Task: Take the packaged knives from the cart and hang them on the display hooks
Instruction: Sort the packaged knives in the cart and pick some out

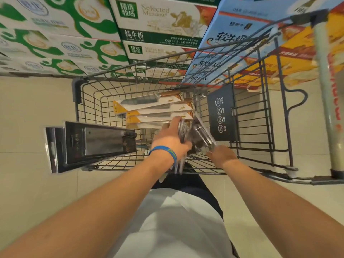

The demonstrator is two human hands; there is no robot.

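Tiled floor (28, 112), milk cartons (158, 25) at top; left hand (170, 139) clamps clear-packed knives (202, 135) over cart (87, 101), right hand (222, 155) fingers hidden

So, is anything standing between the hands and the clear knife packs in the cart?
Nothing visible does. The left hand grips the clear knife packs inside the cart, and the right hand meets their near edge.

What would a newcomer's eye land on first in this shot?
Two bare arms reach into the wire shopping cart, where the left hand, wearing a blue wristband, grips a bunch of clear knife packs and the right hand meets them from the near side. A black packaged cleaver lies across the cart's left rim, beside a stack of yellow-cornered knife cards. Milk cartons wall the background.
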